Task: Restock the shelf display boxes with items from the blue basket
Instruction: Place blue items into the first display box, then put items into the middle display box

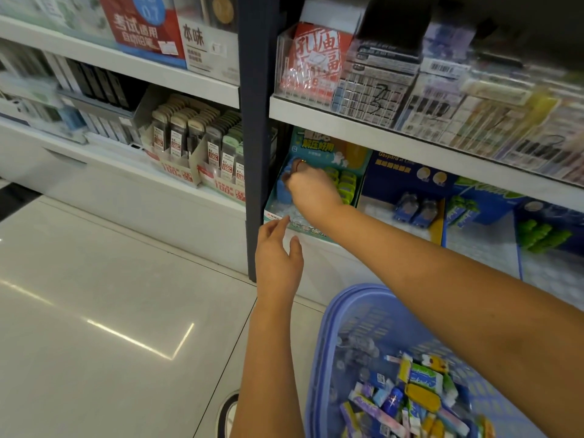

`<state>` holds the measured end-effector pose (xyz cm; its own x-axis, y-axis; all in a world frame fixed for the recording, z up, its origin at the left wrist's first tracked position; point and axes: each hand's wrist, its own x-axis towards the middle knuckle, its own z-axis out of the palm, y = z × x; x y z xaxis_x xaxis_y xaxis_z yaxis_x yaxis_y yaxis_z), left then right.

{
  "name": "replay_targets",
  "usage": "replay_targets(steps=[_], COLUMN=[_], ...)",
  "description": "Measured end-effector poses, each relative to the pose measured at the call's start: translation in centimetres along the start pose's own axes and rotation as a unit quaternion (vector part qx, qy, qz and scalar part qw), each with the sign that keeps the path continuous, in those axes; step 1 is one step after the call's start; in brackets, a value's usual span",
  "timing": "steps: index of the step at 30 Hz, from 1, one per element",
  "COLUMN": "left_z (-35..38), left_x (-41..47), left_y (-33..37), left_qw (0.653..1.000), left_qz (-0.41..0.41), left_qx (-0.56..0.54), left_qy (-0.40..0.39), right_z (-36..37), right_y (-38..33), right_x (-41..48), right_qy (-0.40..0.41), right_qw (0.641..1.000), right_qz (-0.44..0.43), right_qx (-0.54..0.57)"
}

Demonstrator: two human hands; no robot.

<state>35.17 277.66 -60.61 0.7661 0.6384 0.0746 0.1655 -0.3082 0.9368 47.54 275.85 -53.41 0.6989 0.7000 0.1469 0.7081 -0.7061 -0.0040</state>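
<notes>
My right hand reaches into a teal display box on the lower shelf and pinches a blue item at the box's left side. Green items stand in the same box to the right. In front of the box's lower left corner my left hand hovers with straight, relaxed fingers and holds nothing. The blue basket sits at the bottom right, with several small colourful packets in it.
A dark upright post divides the shelving just left of the teal box. A blue display box with blue items stands to its right, further boxes beyond. Pencil lead boxes fill the left shelf. My shoe is on the tiled floor.
</notes>
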Motion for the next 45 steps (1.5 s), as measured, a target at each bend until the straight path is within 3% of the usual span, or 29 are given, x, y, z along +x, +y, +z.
replay_targets(steps=[4,10,13,15,18,20,24,28,32,36,39,45], left_z=[-0.5,-1.3,-1.0,0.4,4.8,8.3,13.5,15.6,16.5,17.5,17.8,17.6], left_x=[0.1,-1.0,-2.8,-4.3,-7.3,-10.1,-16.0,-20.0,-21.7,-21.5,-21.3,-20.0], left_y=[0.2,1.3,2.1,2.4,2.1,1.2,-2.9,-6.4,-7.5,-7.5,-7.1,-6.6], left_qw=[1.000,0.999,1.000,0.998,0.978,0.936,0.780,0.682,0.641,0.633,0.645,0.752], left_qz=[-0.009,0.005,0.028,0.041,0.049,0.022,-0.023,-0.048,-0.053,-0.049,-0.061,-0.179], left_qx=[0.013,0.033,-0.006,0.001,0.080,0.132,0.280,0.351,0.384,0.407,0.413,0.320], left_qy=[-0.017,-0.021,-0.011,-0.055,-0.185,-0.327,-0.560,-0.640,-0.663,-0.657,-0.640,-0.547], right_z=[-0.5,-2.8,-3.7,-3.6,-0.5,3.1,9.7,14.1,17.0,18.7,19.6,19.2], right_y=[-0.5,0.6,2.8,5.3,10.4,13.9,18.2,19.8,20.5,20.7,20.3,19.0], right_x=[-0.4,-1.5,-6.7,-12.2,-21.7,-27.0,-34.6,-36.8,-36.5,-36.6,-36.8,-36.3], right_qy=[-0.018,-0.064,-0.009,0.020,-0.106,-0.220,-0.347,-0.355,-0.383,-0.371,-0.334,-0.318], right_qw=[0.999,0.996,0.994,0.985,0.961,0.927,0.877,0.872,0.882,0.900,0.905,0.909], right_qz=[0.021,0.015,0.005,0.043,0.156,0.246,0.314,0.306,0.265,0.229,0.261,0.268], right_qx=[-0.042,0.053,0.106,0.163,0.204,0.181,0.108,0.143,0.067,-0.009,0.000,-0.012])
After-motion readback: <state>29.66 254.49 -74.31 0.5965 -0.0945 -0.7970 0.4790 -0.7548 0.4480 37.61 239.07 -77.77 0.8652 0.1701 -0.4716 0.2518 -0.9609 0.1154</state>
